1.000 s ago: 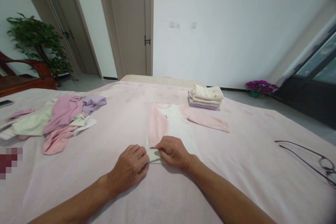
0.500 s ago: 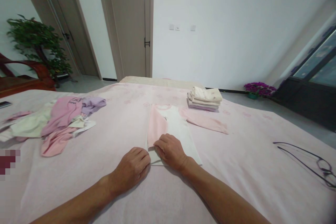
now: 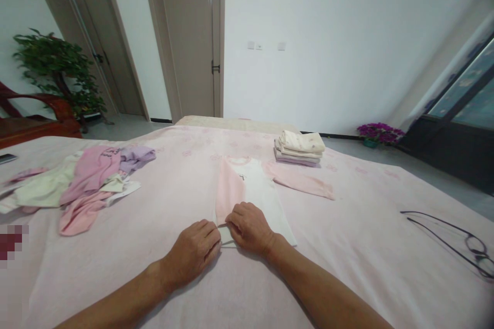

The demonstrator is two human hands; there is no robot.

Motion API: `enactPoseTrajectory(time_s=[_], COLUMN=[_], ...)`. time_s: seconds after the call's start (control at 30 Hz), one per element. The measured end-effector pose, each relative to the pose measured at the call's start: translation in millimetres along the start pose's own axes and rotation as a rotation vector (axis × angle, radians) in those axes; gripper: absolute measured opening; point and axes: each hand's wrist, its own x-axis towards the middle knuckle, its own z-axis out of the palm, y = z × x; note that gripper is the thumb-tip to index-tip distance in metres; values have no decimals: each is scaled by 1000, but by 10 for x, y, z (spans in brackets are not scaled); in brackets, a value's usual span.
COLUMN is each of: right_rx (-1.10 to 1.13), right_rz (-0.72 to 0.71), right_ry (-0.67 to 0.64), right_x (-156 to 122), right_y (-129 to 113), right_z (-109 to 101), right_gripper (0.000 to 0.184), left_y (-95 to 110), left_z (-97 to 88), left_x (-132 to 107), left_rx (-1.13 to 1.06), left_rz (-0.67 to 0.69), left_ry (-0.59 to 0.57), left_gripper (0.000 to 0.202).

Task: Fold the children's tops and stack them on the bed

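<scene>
A child's long-sleeved shirt (image 3: 263, 193), white with pink sleeves, lies flat on the pink bedspread in front of me. Its left sleeve (image 3: 230, 190) is folded down over the body, while the other sleeve (image 3: 309, 185) stretches out to the right. My left hand (image 3: 198, 247) is closed at the lower left edge of the shirt, fingers curled on the fabric. My right hand (image 3: 250, 229) has its fingers pinched at the cuff end of the folded sleeve. Both sets of fingertips are partly hidden.
Left of the shirt lies a loose heap of clothes (image 3: 90, 175). A neat stack of folded clothes (image 3: 299, 149) sits behind it to the right. Black-framed glasses (image 3: 473, 247) rest on the bedspread (image 3: 358, 262) at the right. A phone (image 3: 7, 158) lies at the far left.
Both hands stay almost in place on the shirt. The whole view has shifted slightly, so the background sits a little lower in the picture.
</scene>
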Motion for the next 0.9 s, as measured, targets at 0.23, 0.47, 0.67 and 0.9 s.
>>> enactPoseTrajectory(time_s=[0.23, 0.47, 0.67, 0.9], right_rx=[77, 150, 137, 147], right_rz=[-28, -107, -108, -124], right_ry=[42, -4, -36, -25], right_x=[-4, 9, -2, 20], right_y=[-32, -7, 10, 59], right_z=[-101, -79, -41, 25], right_gripper=[15, 21, 21, 19], left_y=[-235, -930, -1225, -1319], left_z=[-84, 351, 827, 1151], left_x=[261, 1020, 1529, 1556], left_rx=[-161, 72, 134, 154], left_rz=[-265, -386, -525, -655], left_ry=[87, -91, -171, -193], left_gripper=[35, 51, 60, 74])
